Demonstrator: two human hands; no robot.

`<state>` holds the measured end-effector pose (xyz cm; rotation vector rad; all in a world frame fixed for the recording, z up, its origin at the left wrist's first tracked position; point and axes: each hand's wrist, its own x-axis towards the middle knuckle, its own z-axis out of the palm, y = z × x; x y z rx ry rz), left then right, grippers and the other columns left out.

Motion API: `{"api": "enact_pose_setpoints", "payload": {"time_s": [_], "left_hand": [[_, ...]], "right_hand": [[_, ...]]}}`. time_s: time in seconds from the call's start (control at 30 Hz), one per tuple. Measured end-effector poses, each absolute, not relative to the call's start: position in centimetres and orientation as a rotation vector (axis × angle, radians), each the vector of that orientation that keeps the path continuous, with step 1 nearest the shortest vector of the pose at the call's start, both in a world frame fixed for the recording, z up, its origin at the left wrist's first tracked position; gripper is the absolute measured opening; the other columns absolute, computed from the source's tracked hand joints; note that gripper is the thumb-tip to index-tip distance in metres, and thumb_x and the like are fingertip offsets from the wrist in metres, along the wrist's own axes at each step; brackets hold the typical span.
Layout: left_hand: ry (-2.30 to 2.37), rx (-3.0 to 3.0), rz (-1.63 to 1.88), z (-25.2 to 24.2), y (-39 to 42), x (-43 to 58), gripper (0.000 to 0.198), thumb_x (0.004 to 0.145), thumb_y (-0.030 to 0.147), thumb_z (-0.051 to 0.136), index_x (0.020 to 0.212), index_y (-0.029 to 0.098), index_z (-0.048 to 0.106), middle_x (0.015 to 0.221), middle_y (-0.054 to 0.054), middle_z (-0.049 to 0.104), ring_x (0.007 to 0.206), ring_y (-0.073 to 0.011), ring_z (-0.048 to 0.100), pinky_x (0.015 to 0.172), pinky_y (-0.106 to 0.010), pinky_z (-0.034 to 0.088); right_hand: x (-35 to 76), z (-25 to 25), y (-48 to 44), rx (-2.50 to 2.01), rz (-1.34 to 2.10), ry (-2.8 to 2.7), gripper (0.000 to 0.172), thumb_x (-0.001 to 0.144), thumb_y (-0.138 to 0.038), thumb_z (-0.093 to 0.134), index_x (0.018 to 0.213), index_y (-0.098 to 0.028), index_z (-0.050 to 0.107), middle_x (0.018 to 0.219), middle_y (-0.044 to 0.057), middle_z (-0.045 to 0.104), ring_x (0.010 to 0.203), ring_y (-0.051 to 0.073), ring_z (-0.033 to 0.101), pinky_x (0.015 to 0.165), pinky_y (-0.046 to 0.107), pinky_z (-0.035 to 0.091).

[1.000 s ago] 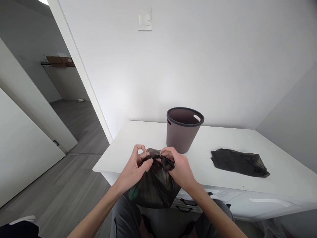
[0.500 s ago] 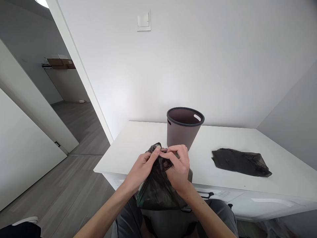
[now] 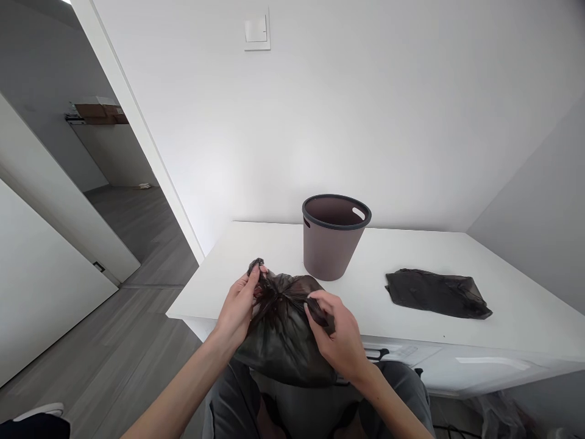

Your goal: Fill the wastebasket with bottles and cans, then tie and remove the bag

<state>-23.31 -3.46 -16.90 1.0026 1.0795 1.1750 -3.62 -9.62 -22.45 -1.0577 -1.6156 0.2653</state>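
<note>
A filled black garbage bag (image 3: 287,347) hangs at the front edge of the white cabinet, above my knees, its top gathered into a knot-like twist. My left hand (image 3: 242,299) pinches one gathered end of the bag at its upper left. On the other side, my right hand (image 3: 336,329) grips a second end between thumb and fingers. What fills the bag is hidden by the dark plastic. Just behind it stands a mauve trash can (image 3: 331,250) with a dark rim and handle slots. To the right lies a flat, folded black garbage bag (image 3: 436,294).
The white cabinet top (image 3: 411,250) runs along the wall, with black handles (image 3: 377,353) on its front. A light switch (image 3: 257,30) is on the wall. At the left, a doorway opens onto grey flooring (image 3: 150,225); someone's shoe (image 3: 39,411) shows at lower left.
My hands have moved apart from close together, stretching the bag's two ends outward to left and right. The gathered twist between them now shows. The view has shifted slightly.
</note>
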Motion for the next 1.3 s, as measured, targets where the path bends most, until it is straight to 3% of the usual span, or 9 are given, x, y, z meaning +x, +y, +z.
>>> {"api": "enact_pose_setpoints", "payload": {"time_s": [0.2, 0.4, 0.57, 0.63, 0.77, 0.87, 1.0, 1.13, 1.3], "left_hand": [[1.232, 1.122, 1.175, -18.6, -2.3, -24.3, 0.065, 0.084, 0.077, 0.063, 0.105, 0.016, 0.070, 0.093, -0.008, 0.072, 0.085, -0.0204, 0.064, 0.072, -0.028, 0.047], [1.224, 1.371, 1.019, -16.2, -3.6, -23.6, 0.054, 0.093, 0.069, 0.057, 0.107, 0.018, 0.072, 0.073, -0.001, 0.058, 0.067, -0.0174, 0.052, 0.063, -0.028, 0.041], [1.078, 1.638, 0.908, -13.5, -5.5, -22.1, 0.043, 0.100, 0.059, 0.052, 0.102, 0.021, 0.070, 0.091, -0.005, 0.066, 0.079, -0.0186, 0.058, 0.075, -0.030, 0.049], [1.051, 1.687, 0.891, -13.0, -6.0, -21.8, 0.039, 0.101, 0.056, 0.051, 0.096, 0.022, 0.069, 0.096, -0.005, 0.065, 0.080, -0.0185, 0.059, 0.077, -0.030, 0.050], [1.015, 1.754, 0.876, -12.6, -6.5, -22.5, 0.039, 0.102, 0.053, 0.050, 0.088, 0.023, 0.069, 0.094, -0.005, 0.062, 0.084, -0.0198, 0.059, 0.079, -0.031, 0.052], [1.002, 1.747, 0.869, -13.0, -6.5, -24.1, 0.039, 0.100, 0.057, 0.052, 0.109, 0.026, 0.075, 0.108, -0.008, 0.067, 0.099, -0.0255, 0.063, 0.086, -0.035, 0.055], [1.008, 1.648, 1.016, -15.1, -5.2, -26.0, 0.056, 0.098, 0.065, 0.052, 0.135, 0.026, 0.067, 0.119, -0.013, 0.069, 0.103, -0.0281, 0.064, 0.096, -0.041, 0.053], [1.174, 1.588, 1.001, -18.4, -2.8, -26.7, 0.055, 0.097, 0.068, 0.051, 0.124, 0.025, 0.070, 0.112, -0.011, 0.070, 0.097, -0.0265, 0.064, 0.096, -0.042, 0.050], [1.422, 1.607, 0.942, -23.1, 0.3, -27.3, 0.055, 0.092, 0.072, 0.055, 0.111, 0.023, 0.072, 0.107, -0.009, 0.073, 0.096, -0.0267, 0.066, 0.089, -0.038, 0.051]], "right_hand": [[-1.8, -24.9, -12.5, -1.161, 0.431, -1.563, 0.019, 0.102, -0.029, 0.056, 0.121, -0.026, 0.059, 0.104, 0.009, 0.072, 0.088, 0.022, 0.073, 0.064, 0.030, 0.058], [-0.8, -22.3, -12.7, -1.359, 0.458, -1.599, 0.021, 0.103, -0.035, 0.055, 0.122, -0.026, 0.058, 0.078, -0.001, 0.061, 0.068, 0.019, 0.061, 0.060, 0.030, 0.054], [-3.7, -19.2, -10.6, -1.338, 0.195, -1.864, 0.035, 0.094, -0.033, 0.069, 0.127, -0.027, 0.059, 0.106, 0.007, 0.065, 0.091, 0.025, 0.066, 0.074, 0.039, 0.059], [-5.1, -19.1, -9.3, -1.309, 0.082, -2.007, 0.027, 0.092, -0.028, 0.070, 0.119, -0.025, 0.062, 0.105, 0.008, 0.067, 0.092, 0.029, 0.067, 0.072, 0.042, 0.059], [-5.9, -19.7, -7.9, -1.290, -0.038, -2.160, 0.009, 0.100, -0.024, 0.056, 0.104, -0.025, 0.063, 0.089, 0.005, 0.067, 0.074, 0.026, 0.066, 0.053, 0.036, 0.048], [-4.4, -19.3, -9.1, -1.281, 0.076, -2.152, 0.016, 0.104, -0.027, 0.051, 0.090, -0.026, 0.058, 0.085, 0.001, 0.065, 0.067, 0.021, 0.063, 0.050, 0.031, 0.041], [-0.2, -17.7, -11.4, -1.390, 0.374, -1.920, 0.036, 0.104, -0.039, 0.054, 0.073, -0.024, 0.044, 0.074, -0.001, 0.061, 0.063, 0.017, 0.059, 0.057, 0.029, 0.045], [6.6, -16.5, -12.4, -1.581, 0.387, -1.628, 0.047, 0.097, -0.061, 0.055, 0.067, -0.025, 0.046, 0.057, 0.000, 0.055, 0.055, 0.018, 0.052, 0.050, 0.029, 0.041], [15.4, -15.3, -10.8, -1.819, 0.230, -1.395, 0.051, 0.083, -0.073, 0.060, 0.067, -0.025, 0.057, 0.055, 0.004, 0.063, 0.048, 0.018, 0.054, 0.048, 0.031, 0.038]]}}
